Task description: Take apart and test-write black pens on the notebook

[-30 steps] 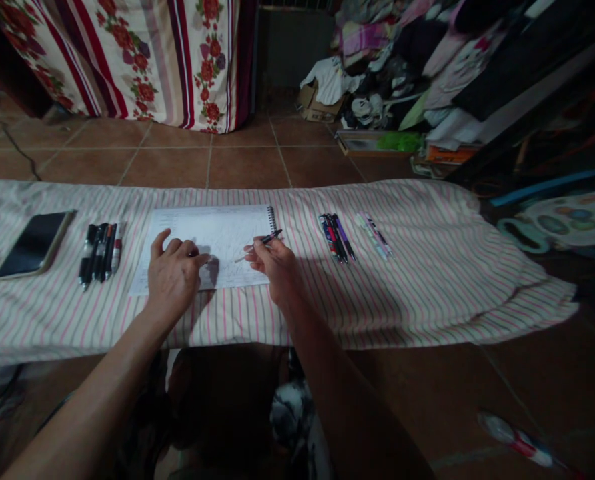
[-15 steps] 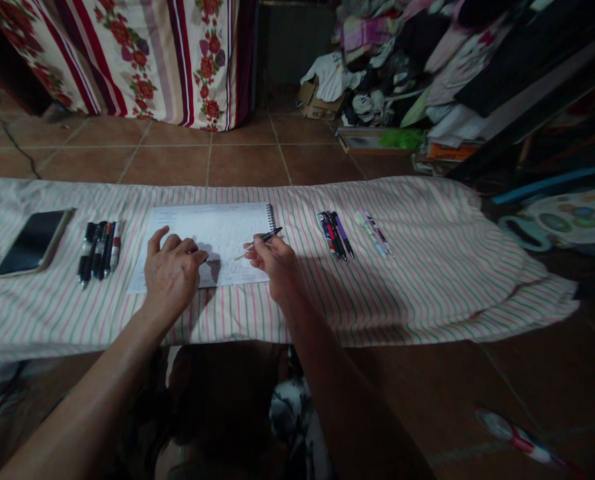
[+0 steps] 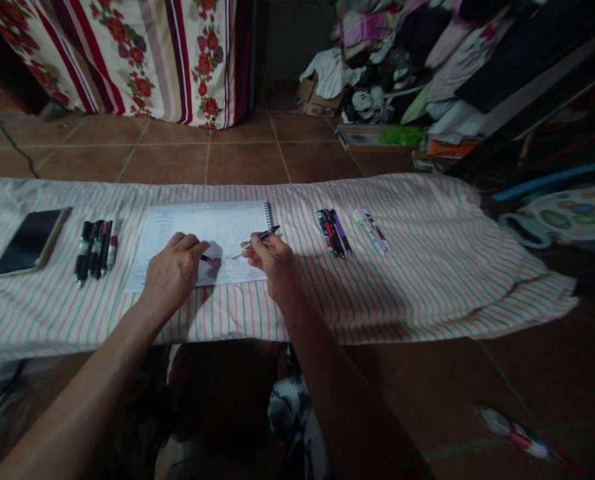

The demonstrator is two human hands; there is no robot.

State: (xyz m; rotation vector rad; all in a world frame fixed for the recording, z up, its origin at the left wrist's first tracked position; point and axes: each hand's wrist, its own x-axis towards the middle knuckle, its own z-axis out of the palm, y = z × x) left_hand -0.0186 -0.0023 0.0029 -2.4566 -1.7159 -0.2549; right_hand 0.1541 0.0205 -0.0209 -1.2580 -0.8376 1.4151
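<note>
Above the spiral notebook (image 3: 192, 217) both of my hands are at work. My right hand (image 3: 276, 263) pinches a dark pen (image 3: 268, 233), its clip end pointing up and right. A thin pale rod, like a refill, sticks out of the pen toward the left. My left hand (image 3: 174, 267) has its fingers closed on a small dark pointed piece (image 3: 206, 258), which looks like a pen's front part; most of it is hidden by the fingers. A gap separates this piece from the rod. The notebook page carries faint print or writing.
On the striped cloth (image 3: 427, 280) lie a phone (image 3: 30, 241), a row of black markers (image 3: 95, 252), several dark and purple pens (image 3: 333, 233) and some pastel pens (image 3: 372, 232). Clothes and a cardboard box (image 3: 317, 100) are piled beyond on the tiled floor.
My left fingers have curled closer together around the small dark piece. My right hand keeps the pen in nearly the same place. The view has shifted slightly.
</note>
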